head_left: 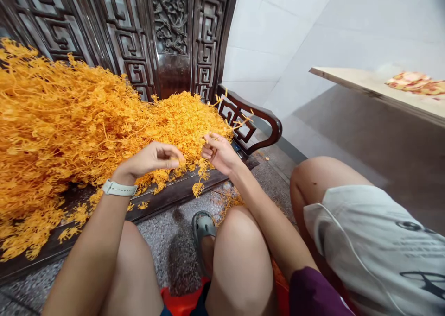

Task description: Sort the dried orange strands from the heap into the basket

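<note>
A large heap of orange artificial flowers (79,121), with thin stems and curled, spidery petals, covers the seat of a dark carved wooden bench. My left hand (153,158), wearing a pale watch strap (119,188) on the wrist, is in front of the heap with thumb and fingertips pinched together. An orange bit shows at those fingertips, too small to make out. My right hand (220,154) is closed on an orange artificial flower, just to the right of the left hand. Orange petals (199,186) dangle below its fingers past the bench's front edge.
The bench's curved armrest (271,126) stands beyond my right hand. Loose orange pieces (231,200) lie on the speckled floor by my knee. On the right are another person's shorts (375,242) and a wooden board (368,86) with reddish-yellow items on it.
</note>
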`<state>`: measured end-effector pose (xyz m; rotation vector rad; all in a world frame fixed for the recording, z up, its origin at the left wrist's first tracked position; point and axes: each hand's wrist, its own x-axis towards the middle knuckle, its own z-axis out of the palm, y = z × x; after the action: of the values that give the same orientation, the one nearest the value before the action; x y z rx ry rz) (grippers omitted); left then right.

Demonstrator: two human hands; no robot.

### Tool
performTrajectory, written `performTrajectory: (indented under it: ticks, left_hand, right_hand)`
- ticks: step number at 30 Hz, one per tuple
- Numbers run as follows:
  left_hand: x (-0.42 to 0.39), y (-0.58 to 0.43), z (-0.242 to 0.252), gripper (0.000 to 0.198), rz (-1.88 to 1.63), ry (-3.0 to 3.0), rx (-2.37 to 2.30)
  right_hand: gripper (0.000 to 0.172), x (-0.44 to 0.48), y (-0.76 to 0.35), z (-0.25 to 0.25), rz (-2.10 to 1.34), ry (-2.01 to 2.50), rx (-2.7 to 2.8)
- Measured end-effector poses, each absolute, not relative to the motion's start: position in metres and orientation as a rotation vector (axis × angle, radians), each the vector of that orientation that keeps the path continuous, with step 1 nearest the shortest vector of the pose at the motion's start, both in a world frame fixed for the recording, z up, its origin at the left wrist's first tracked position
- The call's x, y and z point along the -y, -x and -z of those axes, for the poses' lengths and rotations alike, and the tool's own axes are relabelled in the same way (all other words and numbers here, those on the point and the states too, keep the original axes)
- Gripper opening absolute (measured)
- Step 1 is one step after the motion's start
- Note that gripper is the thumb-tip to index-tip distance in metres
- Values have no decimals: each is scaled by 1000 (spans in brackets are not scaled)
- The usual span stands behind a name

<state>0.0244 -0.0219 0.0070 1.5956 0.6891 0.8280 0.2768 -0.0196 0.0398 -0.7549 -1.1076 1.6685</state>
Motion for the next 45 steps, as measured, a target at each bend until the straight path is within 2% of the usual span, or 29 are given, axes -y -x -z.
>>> performTrajectory:
  ticks: [2,3,5,7,10,13,17,22,28,31,34,36,38,40,41,43,45]
  left_hand:
    - [19,-30,-7,25,-702,-1632,-616]
    - [12,-34,-5,26,-823,-1568,-617]
    - [-8,-44,4,31,-1294,-1317,-726]
    - [-29,-53,15,43,-1531,-1183,-968]
    - [-39,-68,26,52,-1623,-1340,-1266]
    - [-18,-89,26,58,-1583,-1493,-1095]
    - [9,-111,19,47,-1578,-1676,-1062]
    - [5,-111,20,30,-1747,-1481,-1000]
    - [-22,-96,16,19,-1899,-837,-942]
    - [-29,-69,1,24,-1956,-548,-1012]
    - [-4,-41,-25,20,-1848,-849,-804]
    - [22,-27,-40,27,-1556,-1165,-567]
    - [41,-19,-49,39,-1107,-1464,-342]
    - [41,-17,-48,39,-883,-1602,-316]
    - [33,-19,-43,36,-927,-1611,-401]
    - [6,-27,-28,28,-1254,-1497,-717]
    - [-26,-37,-7,35,-1387,-1380,-979]
  right_hand:
    - [37,18,-278,-36,-1699,752,1109]
    - [36,17,-278,-36,-1713,754,1114]
    - [37,16,-279,-35,-1727,760,1114]
    - [37,16,-280,-35,-1730,765,1095]
    - [39,14,-280,-34,-1685,789,1061]
    - [41,11,-274,-28,-1529,884,1090]
    - [46,9,-261,-18,-1352,1007,1209]
    - [46,9,-252,-16,-1238,1051,1417]
    - [46,19,-242,-32,-1530,797,1357]
    - [40,28,-243,-44,-1626,676,1315]
    - [30,29,-252,-51,-1601,667,1214]
    - [26,24,-258,-49,-1608,700,1147]
    - [24,18,-263,-45,-1641,726,1107]
    - [21,13,-266,-41,-1669,731,1080]
    - [20,12,-267,-39,-1677,729,1071]
    - [18,11,-268,-38,-1684,724,1056]
    - [17,11,-269,-38,-1683,729,1036]
